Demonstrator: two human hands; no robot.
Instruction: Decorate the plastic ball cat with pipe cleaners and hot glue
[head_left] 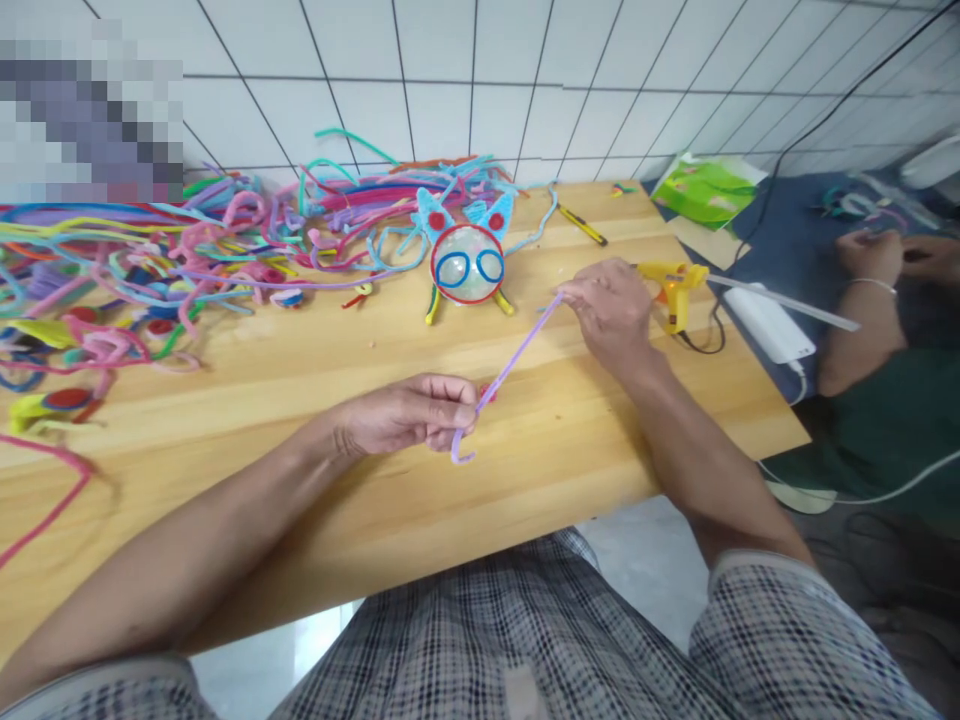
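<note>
A purple pipe cleaner (pixel 521 348) stretches at a slant between my two hands, above the front of the table. My left hand (pixel 416 412) pinches it near its lower end, which curls into a small hook below the fingers. At the upper end, my right hand (pixel 611 310) grips it with closed fingers. Beyond them stands a round clear figure (pixel 469 264) with a red rim, blue eye rings, light-blue ears with red dots, and short yellow-and-green legs. A small red piece (pixel 490 393) lies on the table behind the pipe cleaner, partly hidden.
Many coloured pipe cleaners (pixel 255 230) are heaped at left and back. A yellow glue gun (pixel 677 290) with its stick lies right, near a white power bank (pixel 772 322). A yellow cutter (pixel 583 224) and green packet (pixel 705 190) are farther back. Another person's hand (pixel 870 255) is at far right.
</note>
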